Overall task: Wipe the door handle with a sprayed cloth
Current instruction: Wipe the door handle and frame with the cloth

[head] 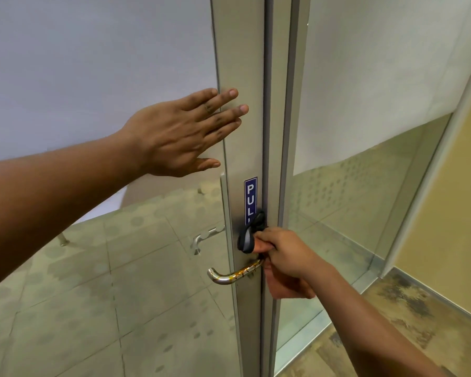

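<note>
A curved metal door handle [230, 274] with yellowish smears sticks out to the left from the aluminium door frame [242, 148]. My right hand [286, 257] is shut on a dark cloth [249, 235], holding it against the frame just above the handle's base. The cloth covers the lower end of a blue PULL sticker [250, 194]. My left hand [185, 131] lies flat and open against the frame and the frosted glass, well above the handle.
A second handle [204, 236] shows through the glass on the door's far side. A fixed glass panel [365, 186] stands to the right of the door, a yellow wall [446, 200] beyond it. Tiled floor lies behind the glass.
</note>
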A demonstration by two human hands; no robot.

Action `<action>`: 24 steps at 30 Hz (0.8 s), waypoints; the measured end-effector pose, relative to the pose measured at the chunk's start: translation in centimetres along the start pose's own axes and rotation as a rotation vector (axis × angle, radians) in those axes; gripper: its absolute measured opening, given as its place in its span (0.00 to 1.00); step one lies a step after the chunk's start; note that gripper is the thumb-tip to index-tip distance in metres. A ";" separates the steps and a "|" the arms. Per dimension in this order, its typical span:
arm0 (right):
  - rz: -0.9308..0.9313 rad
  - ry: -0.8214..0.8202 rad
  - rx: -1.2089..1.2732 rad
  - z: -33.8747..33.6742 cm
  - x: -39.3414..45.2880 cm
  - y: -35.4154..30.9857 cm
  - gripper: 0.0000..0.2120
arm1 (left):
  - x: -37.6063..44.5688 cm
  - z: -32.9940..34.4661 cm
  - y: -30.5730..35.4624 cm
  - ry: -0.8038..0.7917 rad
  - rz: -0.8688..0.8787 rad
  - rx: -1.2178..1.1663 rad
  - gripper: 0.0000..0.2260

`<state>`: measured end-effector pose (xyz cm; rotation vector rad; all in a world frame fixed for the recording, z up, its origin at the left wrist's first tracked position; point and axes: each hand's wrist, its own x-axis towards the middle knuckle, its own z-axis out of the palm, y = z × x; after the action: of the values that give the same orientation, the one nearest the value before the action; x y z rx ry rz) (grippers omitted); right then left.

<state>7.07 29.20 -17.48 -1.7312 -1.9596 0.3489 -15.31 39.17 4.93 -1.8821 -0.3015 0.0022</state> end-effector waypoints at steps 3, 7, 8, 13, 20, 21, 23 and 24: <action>0.070 -0.058 0.078 0.1 0.5 -0.4 0.14 | 0.0 -0.2 0.0 -0.033 0.000 -0.010 0.37; 0.262 -0.139 0.365 0.0 0.9 -0.6 0.10 | -0.1 -0.4 0.1 -0.046 0.004 -0.019 0.37; 0.304 -0.145 0.436 -0.1 0.8 -0.5 0.08 | -0.1 -0.5 0.0 -0.045 0.003 -0.021 0.37; 0.399 -0.133 0.508 0.1 0.5 -0.7 0.06 | 0.0 -0.5 -0.1 -0.014 0.013 -0.032 0.37; 0.411 -0.119 0.465 0.7 0.0 -1.3 0.09 | -0.1 -0.6 0.0 0.000 0.013 -0.034 0.37; 0.410 -0.114 0.462 0.8 -0.2 -1.3 0.09 | -0.1 -0.5 0.0 0.005 0.013 -0.032 0.37; 0.409 -0.093 0.468 1.0 -0.5 -1.2 0.08 | -0.1 -0.4 0.0 0.008 0.010 -0.030 0.37; 0.406 -0.082 0.471 1.2 -0.6 -1.1 0.07 | -0.2 -0.4 0.0 0.005 0.009 -0.027 0.37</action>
<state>5.54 28.59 -18.02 -1.7925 -1.4076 0.9520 -15.41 38.73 5.05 -1.9104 -0.2904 -0.0004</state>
